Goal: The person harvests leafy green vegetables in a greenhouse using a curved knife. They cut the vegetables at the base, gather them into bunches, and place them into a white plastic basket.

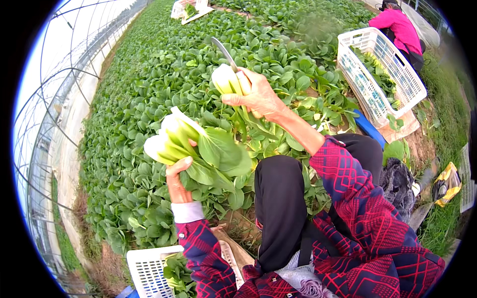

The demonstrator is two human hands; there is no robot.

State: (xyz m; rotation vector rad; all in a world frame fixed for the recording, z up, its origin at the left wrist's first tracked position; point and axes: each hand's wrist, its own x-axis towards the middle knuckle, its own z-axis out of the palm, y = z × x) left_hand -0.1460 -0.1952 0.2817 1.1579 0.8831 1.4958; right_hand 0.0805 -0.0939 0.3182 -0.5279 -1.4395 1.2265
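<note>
My left hand (pixel 180 175) is closed round a bunch of bok choy heads (pixel 173 138), their pale stem ends up and to the left, their green leaves hanging to the right. Above and to the right, my right hand (pixel 257 93) grips a curved steel blade (pixel 224 52) by its handle, which the fingers mostly hide. The same hand also holds a bok choy head (pixel 225 80), its white base beside the blade and its leaves pointing down. Both hands are raised over growing bok choy plants (pixel 156 93).
White plastic crates with cut greens stand at the right (pixel 406 89), lower left (pixel 149 268) and far top (pixel 182 7). A person in pink (pixel 400 26) crouches behind the right crate. Dark cloth (pixel 397 186) and a yellow bag (pixel 449 182) lie at the right. Greenhouse framing (pixel 43 97) runs along the left.
</note>
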